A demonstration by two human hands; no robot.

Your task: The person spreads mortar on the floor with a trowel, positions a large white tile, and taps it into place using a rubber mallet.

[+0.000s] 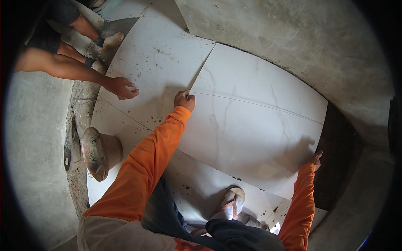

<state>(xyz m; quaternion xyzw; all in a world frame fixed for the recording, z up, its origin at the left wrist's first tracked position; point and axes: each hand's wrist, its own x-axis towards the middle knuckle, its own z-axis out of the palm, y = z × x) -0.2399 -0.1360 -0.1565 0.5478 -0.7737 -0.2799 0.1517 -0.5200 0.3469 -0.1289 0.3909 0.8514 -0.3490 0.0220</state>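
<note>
A large white veined tile (247, 83) lies under my arms, crossed by a thin double line (255, 106). My left hand (184, 99) is closed at the tile's left edge, fingers curled on it. My right hand (316, 160) grips the tile's right edge beside a dark, untiled strip (339, 142). A co-worker's hand (123, 88) hovers to the left of my left hand, fingers curled around something small that I cannot make out. Speckled white tiles (155, 54) adjoin the gripped tile on the left, with more under my sandalled foot (230, 203).
A dirty bucket (111, 150) stands at the left beside a long metal tool (69, 146) in a rough gap. A co-worker's bare legs (81, 29) are at the upper left. Grey concrete walls (276, 23) enclose the top and right; grey concrete (37, 159) borders the left.
</note>
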